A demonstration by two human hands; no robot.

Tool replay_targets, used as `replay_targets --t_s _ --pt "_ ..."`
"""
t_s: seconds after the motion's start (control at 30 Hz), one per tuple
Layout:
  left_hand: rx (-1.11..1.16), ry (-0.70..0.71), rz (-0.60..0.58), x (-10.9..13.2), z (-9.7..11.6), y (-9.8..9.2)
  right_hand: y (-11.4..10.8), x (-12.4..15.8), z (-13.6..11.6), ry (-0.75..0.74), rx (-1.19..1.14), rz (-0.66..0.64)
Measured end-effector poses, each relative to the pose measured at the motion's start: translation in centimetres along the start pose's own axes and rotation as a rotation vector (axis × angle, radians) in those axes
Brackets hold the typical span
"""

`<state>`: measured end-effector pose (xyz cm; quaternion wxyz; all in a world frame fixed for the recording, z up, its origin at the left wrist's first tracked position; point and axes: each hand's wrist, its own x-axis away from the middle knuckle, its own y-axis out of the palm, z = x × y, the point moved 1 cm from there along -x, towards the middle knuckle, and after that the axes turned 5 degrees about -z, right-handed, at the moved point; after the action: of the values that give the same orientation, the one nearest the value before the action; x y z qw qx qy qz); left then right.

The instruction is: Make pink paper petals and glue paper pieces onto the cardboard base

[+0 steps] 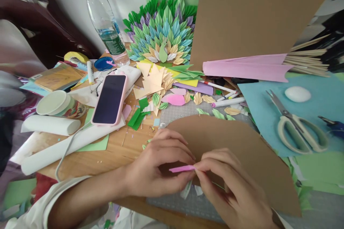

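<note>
A narrow strip of folded pink paper (181,169) is held between my two hands, above the near side of a brown cardboard piece (242,143) with a curved edge. My left hand (161,164) pinches the strip from the left, with thumb below and fingers curled over it. At the strip's right end, my right hand (228,182) grips it between thumb and index finger. Under the cardboard lies a grey cutting mat (172,200). Beyond my hands, a flat pink paper shape (174,99) rests among small pleated paper leaves (197,98).
Scissors (295,125) and a white egg-shaped object (297,94) lie on blue paper (258,103) at right. A phone (110,98), paper cup (56,103) and bottle (107,32) stand or lie at left. Behind are a paper peacock (162,52) and upright cardboard (247,14).
</note>
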<state>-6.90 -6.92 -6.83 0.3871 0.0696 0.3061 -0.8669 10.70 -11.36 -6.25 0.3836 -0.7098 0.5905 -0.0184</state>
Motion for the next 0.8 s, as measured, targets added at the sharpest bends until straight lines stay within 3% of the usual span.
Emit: replay_targets --t_s 0.17,0.57,0.8 --pt "-0.056 0.049 0.073 0.28 0.00 -0.20 0.09 0.45 0.21 0.092 -0.055 -0.018" --pt "-0.035 0.063 0.087 0.53 -0.24 -0.42 0.18 0.67 0.77 0.238 -0.324 -0.117" --pt "0.017 0.058 0.101 0.32 0.04 -0.57 0.08 0.77 0.94 0.192 -0.366 -0.160"
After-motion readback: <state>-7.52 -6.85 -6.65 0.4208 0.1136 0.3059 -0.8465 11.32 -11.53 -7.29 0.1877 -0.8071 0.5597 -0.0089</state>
